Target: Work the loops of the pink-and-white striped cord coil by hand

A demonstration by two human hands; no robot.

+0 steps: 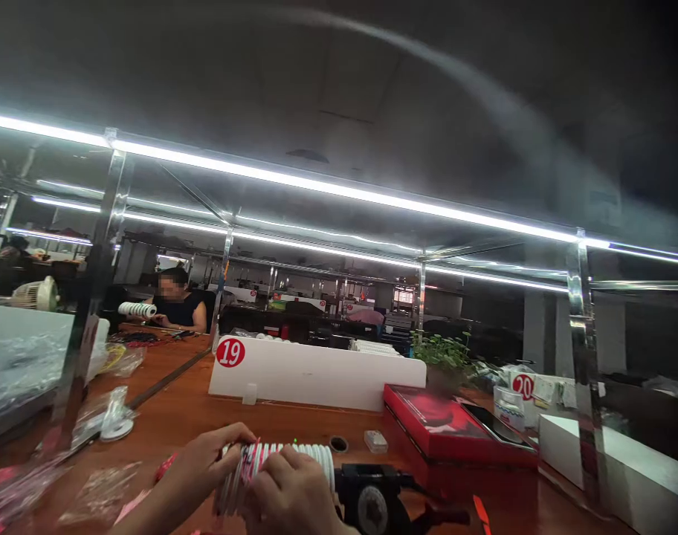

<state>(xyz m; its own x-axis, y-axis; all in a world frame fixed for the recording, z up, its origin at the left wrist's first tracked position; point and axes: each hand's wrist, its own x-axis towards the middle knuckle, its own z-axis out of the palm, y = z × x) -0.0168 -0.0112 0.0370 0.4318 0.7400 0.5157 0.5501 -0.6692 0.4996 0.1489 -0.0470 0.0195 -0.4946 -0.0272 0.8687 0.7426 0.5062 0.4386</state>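
Observation:
In front of me lies a white ridged cylinder (pixel 325 464), on its side, with pink cord (pixel 250 459) on its left part. A black clamp-like stand (pixel 372 498) is at its right end. My left hand (pixel 213 464) is at the cylinder's left end, its thumb and index finger closed by the pink cord. My right hand (pixel 294 490) is curled against the front of the cylinder, and its fingertips are partly hidden. What the right fingers hold, if anything, cannot be made out.
A red box (pixel 428 423) carries a dark phone (pixel 498 425). Behind stands a white divider (pixel 317 375) marked 19. An orange-handled tool (pixel 481 514), a small clear box (pixel 375 441), a white spool (pixel 116 427) and plastic bags (pixel 102 490) lie about. Another person (pixel 183 305) sits far left.

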